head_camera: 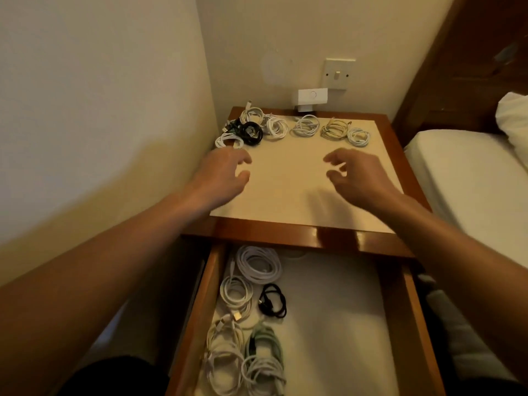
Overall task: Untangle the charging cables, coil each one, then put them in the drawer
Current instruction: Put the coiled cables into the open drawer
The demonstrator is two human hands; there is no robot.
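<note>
glossy wooden nightstand (pixel 337 238), matt top

No legible text, label, brand or number anywhere in view. Sole mark: a faint ring on the face of the white box (pixel 313 96) just below the wall switch (pixel 338 74), too blurred to read as a sign or logo.
</note>
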